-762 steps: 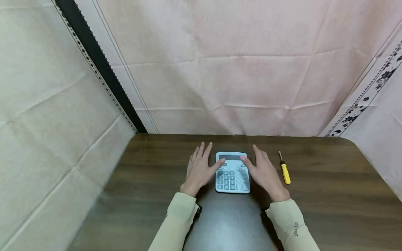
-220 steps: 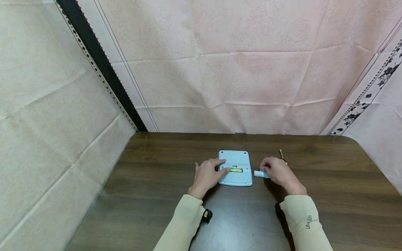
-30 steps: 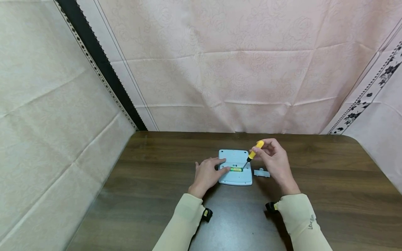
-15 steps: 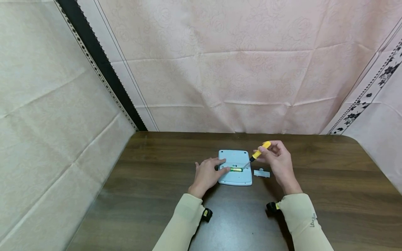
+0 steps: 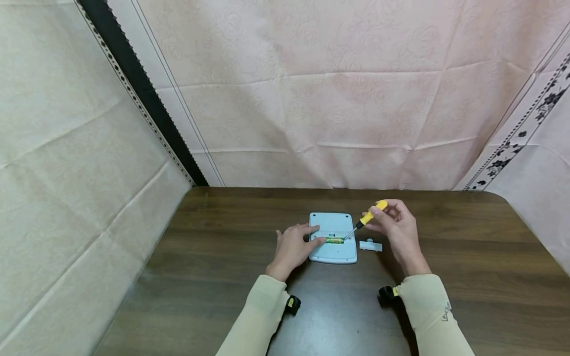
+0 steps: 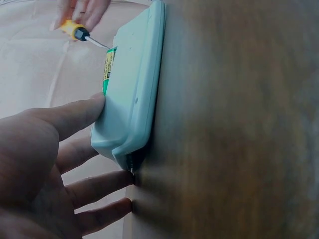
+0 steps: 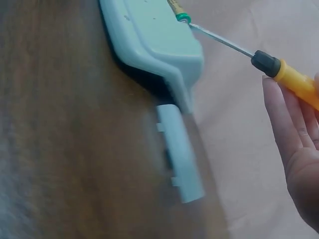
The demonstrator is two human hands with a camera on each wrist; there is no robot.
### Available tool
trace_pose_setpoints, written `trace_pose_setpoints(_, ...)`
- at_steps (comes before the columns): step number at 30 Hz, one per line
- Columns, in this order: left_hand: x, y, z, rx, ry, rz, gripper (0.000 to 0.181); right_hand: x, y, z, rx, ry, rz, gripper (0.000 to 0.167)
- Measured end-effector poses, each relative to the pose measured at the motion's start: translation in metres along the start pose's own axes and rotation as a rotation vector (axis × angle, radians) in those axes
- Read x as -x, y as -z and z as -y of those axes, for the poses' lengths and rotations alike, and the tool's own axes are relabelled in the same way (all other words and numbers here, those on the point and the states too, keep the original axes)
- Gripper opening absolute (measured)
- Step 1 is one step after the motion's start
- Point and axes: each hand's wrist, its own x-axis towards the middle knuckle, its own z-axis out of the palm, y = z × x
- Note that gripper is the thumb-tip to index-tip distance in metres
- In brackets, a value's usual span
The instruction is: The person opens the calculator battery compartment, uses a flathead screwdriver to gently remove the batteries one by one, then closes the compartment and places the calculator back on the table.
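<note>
A light blue calculator [image 5: 334, 254] lies face down on the table, its battery compartment uncovered. One green and gold battery [image 6: 108, 67] sits in that compartment. My left hand [image 5: 291, 249] rests on the calculator's left side, thumb near the battery's left end and index finger on the back above it. Between thumb and fingers, my right hand [image 5: 401, 235] holds a yellow-handled screwdriver [image 5: 374, 212] at a slant. In the right wrist view, the tip of the screwdriver [image 7: 224, 40] meets the battery's right end. Just right of the calculator lies the small blue battery cover [image 5: 370, 245].
The brown wooden table [image 5: 231, 237] has its back edge against a pale pink cloth [image 5: 356, 99]. Another pale cloth [image 5: 80, 198] hangs along the left side. A black wrist device [image 5: 385, 295] sits under the right sleeve.
Earlier the calculator lay face up; it is now face down with its cover off. The right hand has taken up the screwdriver. In the last second its handle has tilted lower, rightward.
</note>
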Motion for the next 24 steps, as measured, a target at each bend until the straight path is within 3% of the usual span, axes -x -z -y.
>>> trace_pose_setpoints(7, 0.000, 0.000, 0.000, 0.010, 0.001, 0.000, 0.044, 0.004, -0.013, 0.016, 0.192, 0.167, 0.049, 0.035)
trace_pose_setpoints(14, 0.000, -0.001, -0.001, -0.004, 0.011, 0.002, 0.044, 0.008, -0.027, 0.024, 0.362, 0.223, 0.066, 0.033)
trace_pose_setpoints(24, 0.000, 0.001, -0.003, -0.011, 0.012, -0.007, 0.045, 0.019, -0.060, 0.039, 0.747, 0.448, 0.145, 0.031)
